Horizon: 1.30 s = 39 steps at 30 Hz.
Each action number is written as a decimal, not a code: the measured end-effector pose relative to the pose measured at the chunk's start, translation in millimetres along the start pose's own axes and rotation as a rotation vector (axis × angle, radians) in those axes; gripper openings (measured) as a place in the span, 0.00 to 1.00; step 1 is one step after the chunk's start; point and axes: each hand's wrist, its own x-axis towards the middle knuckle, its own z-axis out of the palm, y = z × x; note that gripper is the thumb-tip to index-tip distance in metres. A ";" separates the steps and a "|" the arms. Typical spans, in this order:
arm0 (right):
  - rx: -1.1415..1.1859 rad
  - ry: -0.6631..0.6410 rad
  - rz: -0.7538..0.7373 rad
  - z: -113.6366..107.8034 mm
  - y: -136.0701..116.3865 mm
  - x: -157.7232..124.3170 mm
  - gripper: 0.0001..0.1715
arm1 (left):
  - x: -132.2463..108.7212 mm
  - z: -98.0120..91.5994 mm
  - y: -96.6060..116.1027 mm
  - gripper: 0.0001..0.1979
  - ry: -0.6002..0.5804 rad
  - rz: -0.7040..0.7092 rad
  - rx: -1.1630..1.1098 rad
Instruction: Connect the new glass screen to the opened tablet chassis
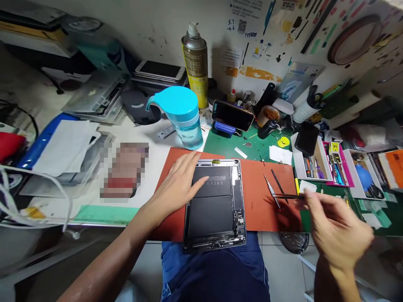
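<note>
An opened tablet (210,216) lies on the red-brown mat, with its black battery cells and circuit parts exposed. Its near edge overhangs the mat toward my lap. My left hand (176,182) rests flat over the tablet's upper left edge, fingers stretched out and thumb spread across the battery. To the right of the tablet, my right hand (336,220) is raised, pinching dark tweezers (288,196) that point left. Under their tips, a silver pen-like tool (271,189) and a thin black stick (278,184) lie on the mat.
Behind the tablet stand a water jug with a blue lid (187,115), a spray can (195,63) and a propped phone (233,115). Tool trays (310,161) line the right side. Papers (64,147) and white cables (37,174) lie at left.
</note>
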 end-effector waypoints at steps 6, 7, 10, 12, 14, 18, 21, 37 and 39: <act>0.162 -0.231 0.120 44.8 -3.3 -3.7 0.15 | 9.7 0.3 0.1 0.29 -0.037 -0.014 -0.065; 0.171 -0.276 0.138 45.7 -0.2 -5.6 0.16 | 9.4 -0.3 0.9 0.28 -0.036 -0.014 -0.071; 0.234 -0.250 0.223 40.5 4.7 -10.0 0.16 | 2.7 -2.5 0.8 0.27 -0.018 -0.005 -0.052; 0.352 -0.118 0.336 37.2 1.3 -10.4 0.16 | -8.7 -4.4 -1.5 0.27 0.010 0.002 -0.005; 0.541 -0.068 0.459 40.7 -7.3 -9.3 0.17 | -25.0 -6.8 -3.3 0.28 0.070 0.016 0.044; 0.900 -0.318 0.718 73.0 -32.6 -10.4 0.16 | -54.6 -10.4 5.8 0.28 0.258 0.065 0.125; 0.985 -0.452 0.846 105.3 -50.1 -16.1 0.16 | -60.5 -7.3 22.6 0.24 0.255 0.242 0.125; 0.783 -0.375 0.805 147.3 -72.9 -20.4 0.14 | -49.0 24.7 27.0 0.19 0.140 0.407 -0.030; 0.766 -0.368 0.793 147.0 -73.2 -21.0 0.14 | -49.0 25.4 26.1 0.20 0.130 0.417 -0.030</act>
